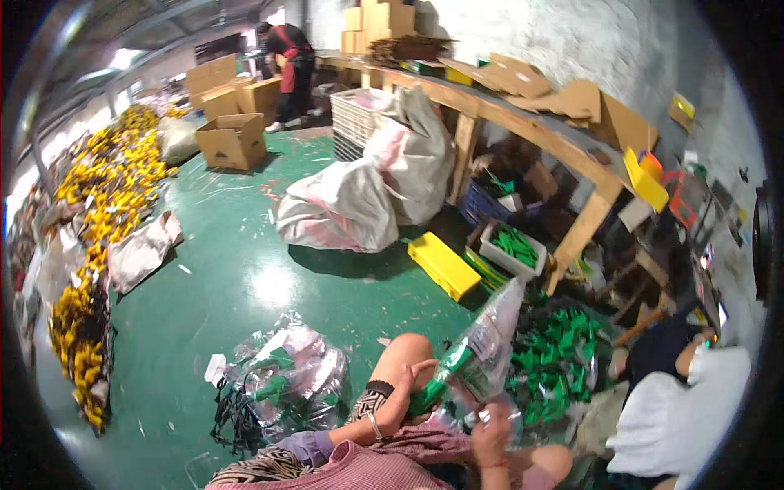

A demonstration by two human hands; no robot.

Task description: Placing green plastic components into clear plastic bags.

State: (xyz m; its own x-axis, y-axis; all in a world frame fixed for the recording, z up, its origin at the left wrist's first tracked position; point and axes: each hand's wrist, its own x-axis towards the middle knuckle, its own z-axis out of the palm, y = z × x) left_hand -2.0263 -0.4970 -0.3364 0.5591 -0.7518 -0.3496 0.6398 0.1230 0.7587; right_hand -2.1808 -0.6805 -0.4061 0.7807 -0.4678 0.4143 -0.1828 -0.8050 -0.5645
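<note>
A long clear plastic bag with a green thing in its lower end slants up in front of my knees. My left hand is closed on the bag's lower left side, beside the green thing. Lower right, my right hand has its fingers curled on crinkled clear plastic; whether this is the same bag I cannot tell. A heap of green pieces lies right of the bag. On the floor to my left is a pile of filled clear bags, some showing green inside, with black strands beside it.
A yellow case and a bin of green pieces stand ahead. Beyond are white sacks, a wooden bench and a cardboard box. Yellow pieces line the left. Another person stands far back; someone in white is close right.
</note>
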